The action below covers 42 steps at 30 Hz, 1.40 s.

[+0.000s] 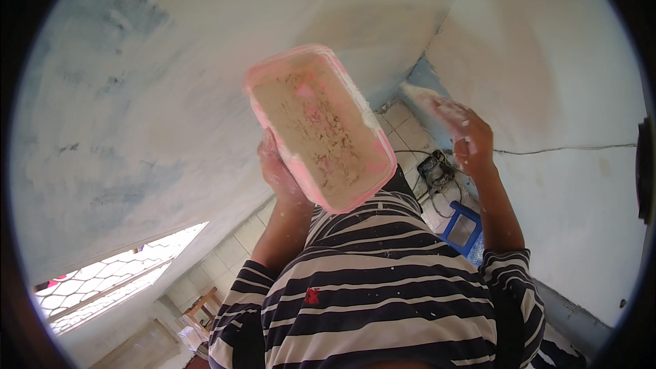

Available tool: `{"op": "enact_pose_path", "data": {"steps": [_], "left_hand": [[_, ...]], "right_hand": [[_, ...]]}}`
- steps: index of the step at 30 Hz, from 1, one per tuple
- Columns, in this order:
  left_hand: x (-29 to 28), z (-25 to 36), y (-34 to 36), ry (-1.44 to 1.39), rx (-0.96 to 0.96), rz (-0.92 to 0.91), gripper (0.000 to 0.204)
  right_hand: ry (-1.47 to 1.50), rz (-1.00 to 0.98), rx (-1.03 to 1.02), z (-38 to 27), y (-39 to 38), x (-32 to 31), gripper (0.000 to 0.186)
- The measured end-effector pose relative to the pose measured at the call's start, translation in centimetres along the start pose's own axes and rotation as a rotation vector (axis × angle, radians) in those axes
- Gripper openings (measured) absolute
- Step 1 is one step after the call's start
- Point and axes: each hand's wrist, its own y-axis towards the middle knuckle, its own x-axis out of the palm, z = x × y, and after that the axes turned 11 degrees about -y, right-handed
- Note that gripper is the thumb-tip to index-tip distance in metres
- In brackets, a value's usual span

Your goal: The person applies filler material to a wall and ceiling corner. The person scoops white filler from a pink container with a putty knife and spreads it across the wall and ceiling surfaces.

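My left hand [279, 169] grips the long left side of a pink rectangular plastic tub [254, 96]. The tub is tilted so that its inside shows, coated with beige putty [287, 119] that is rough and streaked in the middle. White smears run along its rim. To the right, my right hand [469, 133] is raised near the wall corner, its fingers closed and smeared with white. From it a pale, putty-covered flat piece [422, 93] points up and left. Blur and putty hide what kind of thing that is. The right hand is apart from the tub.
Patchy whitish walls stand at left [137, 116] and right [588, 82], meeting in a corner. A cable [567, 148] crosses the right wall. On the tiled floor are a dark device with cords [436, 171] and a blue plastic stool [462, 227]. A grilled window [116, 277] is lower left.
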Motion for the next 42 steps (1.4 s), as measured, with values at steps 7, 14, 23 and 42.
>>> {"op": "enact_pose_path", "data": {"steps": [7, 14, 23, 42], "left_hand": [[2.5, 3.0, 0.0, 0.166, -0.099, 0.025, 0.044], [3.5, 4.8, -0.3, 0.130, -0.248, -0.119, 0.050], [2.3, 6.9, -1.3, 0.138, -0.130, -0.100, 0.051], [-1.4, 7.0, -0.5, 0.244, 0.023, -0.184, 0.065]], "right_hand": [[0.493, 0.349, 0.286, -3.7, 5.2, -4.0, 0.051], [0.401, -0.218, 0.007, -7.7, 12.1, -8.5, 0.060], [0.462, -0.660, -0.054, -11.3, 13.1, -7.8, 0.063], [0.833, -0.669, 0.023, -12.9, 12.9, -2.6, 0.053]]}}
